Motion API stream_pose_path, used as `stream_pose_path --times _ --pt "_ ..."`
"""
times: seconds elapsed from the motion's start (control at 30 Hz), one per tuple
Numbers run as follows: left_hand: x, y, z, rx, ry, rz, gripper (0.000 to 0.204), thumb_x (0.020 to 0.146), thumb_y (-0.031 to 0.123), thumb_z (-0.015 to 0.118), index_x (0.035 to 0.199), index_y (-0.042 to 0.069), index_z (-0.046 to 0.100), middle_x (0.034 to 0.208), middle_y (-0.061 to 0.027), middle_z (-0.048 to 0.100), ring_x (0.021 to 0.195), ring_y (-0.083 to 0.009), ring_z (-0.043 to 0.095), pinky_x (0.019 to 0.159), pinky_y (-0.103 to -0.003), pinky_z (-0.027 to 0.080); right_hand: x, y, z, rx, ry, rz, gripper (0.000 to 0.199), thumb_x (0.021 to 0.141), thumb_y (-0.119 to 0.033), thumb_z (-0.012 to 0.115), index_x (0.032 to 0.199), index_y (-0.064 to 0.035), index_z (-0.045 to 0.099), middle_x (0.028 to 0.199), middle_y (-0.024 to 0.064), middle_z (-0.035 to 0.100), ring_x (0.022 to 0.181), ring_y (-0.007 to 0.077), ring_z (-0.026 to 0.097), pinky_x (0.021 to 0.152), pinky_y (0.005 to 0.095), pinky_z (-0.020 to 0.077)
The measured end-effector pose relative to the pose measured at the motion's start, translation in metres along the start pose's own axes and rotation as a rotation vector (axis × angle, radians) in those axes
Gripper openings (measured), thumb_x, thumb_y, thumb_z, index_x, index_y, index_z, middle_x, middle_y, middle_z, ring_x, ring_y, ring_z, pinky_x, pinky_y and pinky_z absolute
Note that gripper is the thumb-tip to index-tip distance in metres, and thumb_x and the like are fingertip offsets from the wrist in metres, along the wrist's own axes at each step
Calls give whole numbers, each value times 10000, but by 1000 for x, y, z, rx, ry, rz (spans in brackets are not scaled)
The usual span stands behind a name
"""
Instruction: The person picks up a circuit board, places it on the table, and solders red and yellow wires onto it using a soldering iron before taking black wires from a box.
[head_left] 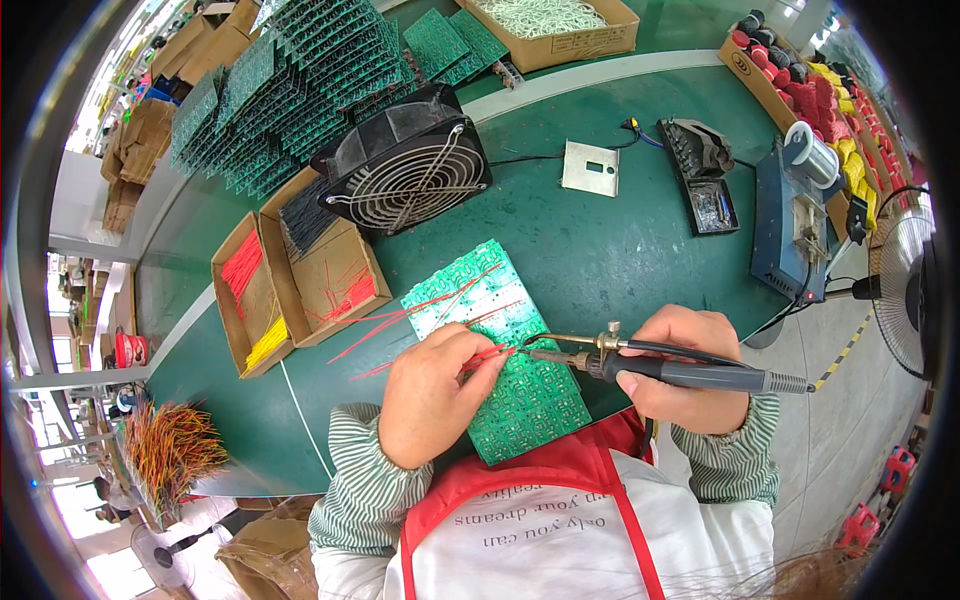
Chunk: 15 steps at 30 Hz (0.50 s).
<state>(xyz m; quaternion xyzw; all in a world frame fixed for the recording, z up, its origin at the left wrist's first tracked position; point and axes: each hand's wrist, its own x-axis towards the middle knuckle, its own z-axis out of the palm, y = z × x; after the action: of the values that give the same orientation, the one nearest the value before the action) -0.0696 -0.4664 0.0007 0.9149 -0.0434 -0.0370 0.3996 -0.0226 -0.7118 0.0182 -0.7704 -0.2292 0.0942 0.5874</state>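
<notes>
A green circuit board panel (535, 410) lies at the table's front edge, close to my body. Above its left side, my left hand (432, 392) pinches red wires (385, 325) between thumb and fingers; some trail off to the far left. My right hand (692, 368) grips a soldering iron (680, 373) with a thin feed tube along its top. The iron's tip meets the wire ends just past my left fingertips, over the board. Whether the tip touches the board I cannot tell.
Beyond the board stand a black fan (410, 165) and cardboard boxes of cut wires (270, 290). Stacked circuit boards (290, 95) fill the far left. To the right sit a black tray (700, 175) and a blue machine with a solder spool (785, 235). A wire bundle (175, 450) hangs left.
</notes>
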Motion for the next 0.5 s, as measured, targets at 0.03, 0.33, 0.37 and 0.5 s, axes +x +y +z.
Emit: stream_pose_path --times 0.03,0.33,0.37,0.5 --pt "0 0 0 -6 5 -5 81 769 56 685 804 -2 640 712 -84 570 605 -182 542 532 -283 419 1 1 1 0 -18 16 159 668 -56 717 752 -11 590 607 38 608 519 83 566 484 230 435" --pt "0 -1 1 34 9 23 96 756 70 691 790 0 636 691 -75 558 550 -170 515 499 -283 398 2 -3 -4 -42 3 -19 166 675 -57 718 761 -14 583 614 40 616 510 85 578 476 228 441" --pt "0 -2 1 34 11 23 96 756 70 691 790 0 636 691 -75 558 550 -170 515 499 -283 398 1 -3 -5 -42 2 -21 166 675 -57 718 761 -14 583 614 40 616 510 85 578 476 228 441" --pt "-5 1 -9 82 62 37 76 758 63 684 795 17 636 704 -71 566 565 -162 527 509 -277 412 -1 -5 -7 -65 -11 -32 168 678 -57 719 768 -15 584 626 43 623 518 84 586 480 224 443"
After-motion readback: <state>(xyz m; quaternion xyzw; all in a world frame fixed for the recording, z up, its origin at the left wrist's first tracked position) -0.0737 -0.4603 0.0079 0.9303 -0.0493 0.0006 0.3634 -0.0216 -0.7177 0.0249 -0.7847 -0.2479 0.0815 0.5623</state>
